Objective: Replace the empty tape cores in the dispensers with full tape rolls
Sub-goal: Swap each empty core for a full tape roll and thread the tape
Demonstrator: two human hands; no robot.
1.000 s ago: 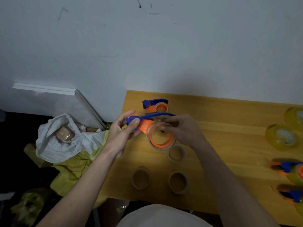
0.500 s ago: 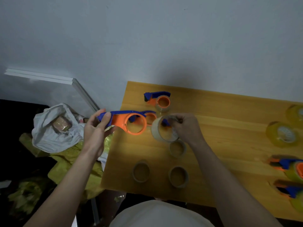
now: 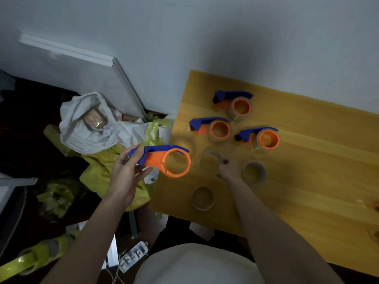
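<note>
One wooden table (image 3: 307,181) fills the right side, pushed against a pale wall (image 3: 184,37). Left of it, on the dark floor, a heap of yellow-green plastic (image 3: 106,173) with a crumpled white bag (image 3: 86,128) on top. On the table's far-left part, three blue-and-orange dispensers, each with a core on its orange hub: the rear dispenser (image 3: 233,101), the middle dispenser (image 3: 213,128), the right dispenser (image 3: 260,138). Nearer the table's front, loose cardboard cores: one front core (image 3: 203,198) by the edge, one right core (image 3: 254,173), and a held core (image 3: 209,163) between them and the dispensers. Left hand (image 3: 125,173) grips the blue handle of a fourth dispenser, the bare dispenser (image 3: 164,159) — held in the air over the table's left edge, orange hub with no core on it. Right hand (image 3: 229,170) is low on the table, fingers curled at the rim of the held core — blur hides whether that core is down or just lifted.
</note>
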